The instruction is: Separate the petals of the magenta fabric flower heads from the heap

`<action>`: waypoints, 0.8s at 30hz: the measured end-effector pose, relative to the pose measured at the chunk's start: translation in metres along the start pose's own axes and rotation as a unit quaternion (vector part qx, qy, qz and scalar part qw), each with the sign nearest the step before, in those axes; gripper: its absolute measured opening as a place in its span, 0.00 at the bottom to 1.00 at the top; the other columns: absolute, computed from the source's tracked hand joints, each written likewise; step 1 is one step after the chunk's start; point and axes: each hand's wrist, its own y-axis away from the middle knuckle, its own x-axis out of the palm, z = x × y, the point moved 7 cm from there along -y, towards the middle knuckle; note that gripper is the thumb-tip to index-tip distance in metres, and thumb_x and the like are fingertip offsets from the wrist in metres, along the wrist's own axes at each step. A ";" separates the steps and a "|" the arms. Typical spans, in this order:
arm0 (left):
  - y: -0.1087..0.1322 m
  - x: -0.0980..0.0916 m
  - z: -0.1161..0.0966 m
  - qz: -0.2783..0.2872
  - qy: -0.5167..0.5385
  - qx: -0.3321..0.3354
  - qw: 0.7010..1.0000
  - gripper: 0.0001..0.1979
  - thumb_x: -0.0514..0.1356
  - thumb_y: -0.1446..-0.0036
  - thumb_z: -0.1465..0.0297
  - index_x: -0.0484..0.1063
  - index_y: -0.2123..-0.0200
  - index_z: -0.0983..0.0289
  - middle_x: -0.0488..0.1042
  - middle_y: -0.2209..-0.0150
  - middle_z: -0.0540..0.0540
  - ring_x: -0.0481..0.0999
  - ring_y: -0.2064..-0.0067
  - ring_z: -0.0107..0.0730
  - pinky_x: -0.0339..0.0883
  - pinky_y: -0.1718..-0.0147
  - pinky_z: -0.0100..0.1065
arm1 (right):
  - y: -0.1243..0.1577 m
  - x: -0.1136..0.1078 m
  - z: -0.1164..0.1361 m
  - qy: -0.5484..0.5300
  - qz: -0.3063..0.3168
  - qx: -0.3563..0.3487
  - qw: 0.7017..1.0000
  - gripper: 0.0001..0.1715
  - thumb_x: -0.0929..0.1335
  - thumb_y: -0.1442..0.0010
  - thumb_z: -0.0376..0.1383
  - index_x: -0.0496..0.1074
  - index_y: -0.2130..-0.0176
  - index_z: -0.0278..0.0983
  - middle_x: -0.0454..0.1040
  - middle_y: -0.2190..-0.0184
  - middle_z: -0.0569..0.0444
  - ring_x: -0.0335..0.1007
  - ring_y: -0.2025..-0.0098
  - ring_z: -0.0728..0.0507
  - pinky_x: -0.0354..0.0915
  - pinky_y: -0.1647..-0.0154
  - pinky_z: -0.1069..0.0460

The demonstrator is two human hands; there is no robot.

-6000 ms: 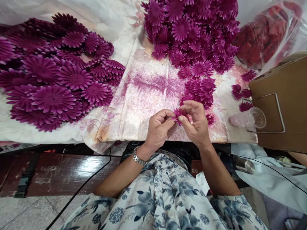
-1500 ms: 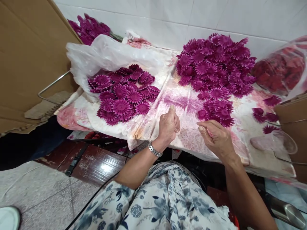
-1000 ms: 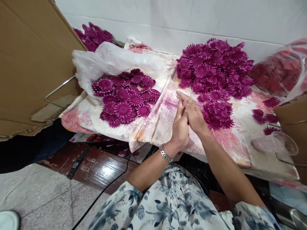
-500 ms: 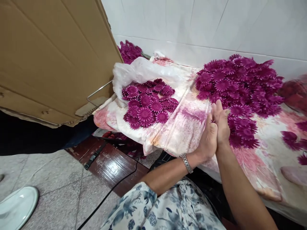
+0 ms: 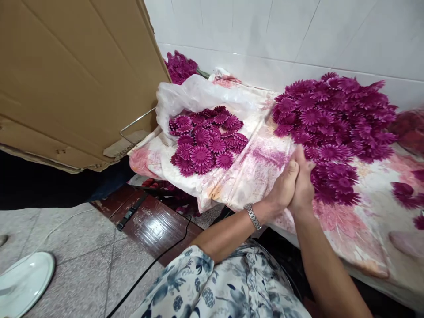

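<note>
My left hand [image 5: 284, 187], with a metal watch [image 5: 252, 216] on its wrist, is pressed palm to palm against my right hand [image 5: 304, 187]. The left thumb lies bent on top, and the right fingers point forward, closed against the left. Whatever is between the palms, if anything, is hidden. Both hands are over the front of the stained cloth [image 5: 245, 190]. Just beyond and to the right is a large heap of magenta artificial flower heads [image 5: 331, 119]. A smaller pile of the same flower heads [image 5: 202, 150] lies to the left, beside a clear plastic bag [image 5: 195, 95].
A tall cardboard box [image 5: 76, 79] with a wire handle [image 5: 137, 121] stands at the left. White tiled wall [image 5: 258, 26] closes off the back. Loose flower heads [image 5: 406, 194] lie at the far right. Below are a dark red board [image 5: 152, 225], a black cable [image 5: 155, 260] and a white round base [image 5: 28, 282].
My hands have shifted slightly toward me and to the left, palms still together. The left fingers have slid against the right hand. The flower piles look the same.
</note>
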 end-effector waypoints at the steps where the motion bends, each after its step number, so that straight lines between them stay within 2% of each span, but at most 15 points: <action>1: 0.004 0.003 0.003 0.003 -0.023 0.008 1.000 0.28 0.40 0.37 0.56 0.49 0.35 0.56 0.50 0.33 0.49 0.44 0.32 0.35 0.37 0.34 0.38 | -0.011 -0.004 -0.002 -0.021 -0.005 0.006 1.000 0.35 0.48 0.37 0.54 0.45 0.35 0.46 0.41 0.32 0.59 0.32 0.30 0.46 0.29 0.31 0.39; 4: 0.009 0.005 0.007 -0.004 -0.056 0.001 0.998 0.30 0.39 0.37 0.53 0.47 0.35 0.57 0.45 0.32 0.48 0.40 0.31 0.34 0.34 0.34 0.37 | -0.017 -0.006 -0.002 -0.044 0.008 0.005 0.999 0.35 0.47 0.36 0.53 0.46 0.35 0.44 0.43 0.32 0.59 0.33 0.30 0.47 0.31 0.30 0.41; 6: 0.003 0.000 0.003 -0.005 -0.051 -0.008 0.999 0.30 0.37 0.38 0.52 0.45 0.35 0.53 0.46 0.32 0.46 0.42 0.32 0.33 0.36 0.35 0.38 | 0.002 0.001 0.003 -0.018 0.026 -0.004 1.000 0.35 0.48 0.36 0.54 0.46 0.35 0.45 0.43 0.32 0.59 0.33 0.30 0.47 0.32 0.31 0.40; 8: -0.008 -0.005 -0.004 0.008 -0.045 -0.017 0.999 0.27 0.37 0.37 0.54 0.45 0.35 0.47 0.51 0.34 0.42 0.45 0.32 0.34 0.40 0.35 0.41 | 0.023 0.010 0.011 0.004 0.036 -0.021 0.999 0.37 0.48 0.38 0.56 0.42 0.34 0.46 0.40 0.32 0.59 0.32 0.30 0.46 0.32 0.31 0.39; 10: -0.017 -0.009 -0.006 0.000 -0.052 -0.022 0.998 0.25 0.38 0.37 0.56 0.46 0.36 0.44 0.52 0.35 0.39 0.45 0.32 0.34 0.40 0.36 0.42 | 0.029 0.013 0.012 0.007 0.025 -0.010 1.000 0.40 0.48 0.39 0.58 0.40 0.34 0.46 0.38 0.31 0.59 0.31 0.30 0.46 0.30 0.31 0.38; 13: -0.018 -0.002 -0.002 -0.003 -0.045 0.016 0.999 0.26 0.39 0.36 0.58 0.49 0.36 0.50 0.49 0.34 0.40 0.41 0.32 0.31 0.35 0.35 0.37 | 0.004 0.005 -0.004 -0.007 0.007 0.052 0.999 0.39 0.48 0.38 0.57 0.45 0.35 0.44 0.42 0.32 0.57 0.33 0.30 0.45 0.29 0.31 0.39; 15: -0.013 0.006 0.006 0.003 -0.020 0.035 0.999 0.26 0.39 0.36 0.57 0.53 0.37 0.52 0.50 0.34 0.42 0.40 0.32 0.31 0.34 0.35 0.36 | -0.020 -0.004 -0.013 -0.052 -0.004 0.041 0.998 0.37 0.47 0.37 0.55 0.46 0.35 0.45 0.44 0.32 0.58 0.32 0.30 0.45 0.31 0.31 0.39; 17: -0.008 0.011 0.013 0.005 0.009 0.034 0.999 0.26 0.40 0.37 0.55 0.57 0.38 0.54 0.54 0.35 0.45 0.41 0.32 0.32 0.36 0.35 0.37 | -0.030 -0.010 -0.017 -0.067 0.003 0.024 0.997 0.35 0.47 0.37 0.54 0.47 0.35 0.47 0.46 0.33 0.60 0.33 0.30 0.45 0.33 0.31 0.37; 19: -0.007 0.010 0.015 -0.001 0.031 0.018 0.999 0.27 0.41 0.37 0.54 0.61 0.40 0.56 0.59 0.37 0.49 0.42 0.32 0.33 0.38 0.35 0.37 | -0.022 -0.010 -0.013 -0.030 0.007 0.008 0.999 0.34 0.48 0.36 0.54 0.48 0.36 0.47 0.46 0.33 0.59 0.34 0.30 0.45 0.33 0.31 0.37; 21: -0.012 0.005 0.011 -0.015 0.052 0.000 0.999 0.26 0.43 0.37 0.56 0.63 0.41 0.57 0.62 0.39 0.50 0.44 0.32 0.33 0.40 0.36 0.36 | -0.001 -0.006 0.000 0.025 0.008 -0.008 1.000 0.35 0.47 0.37 0.54 0.46 0.35 0.47 0.45 0.33 0.59 0.33 0.30 0.45 0.32 0.31 0.37; 24: -0.023 -0.004 0.005 -0.042 0.076 -0.034 0.996 0.23 0.47 0.39 0.57 0.62 0.41 0.51 0.64 0.40 0.47 0.45 0.32 0.37 0.45 0.36 0.39 | 0.025 0.009 0.027 0.105 0.050 -0.067 0.991 0.37 0.42 0.38 0.56 0.36 0.34 0.49 0.39 0.32 0.62 0.25 0.30 0.46 0.32 0.30 0.38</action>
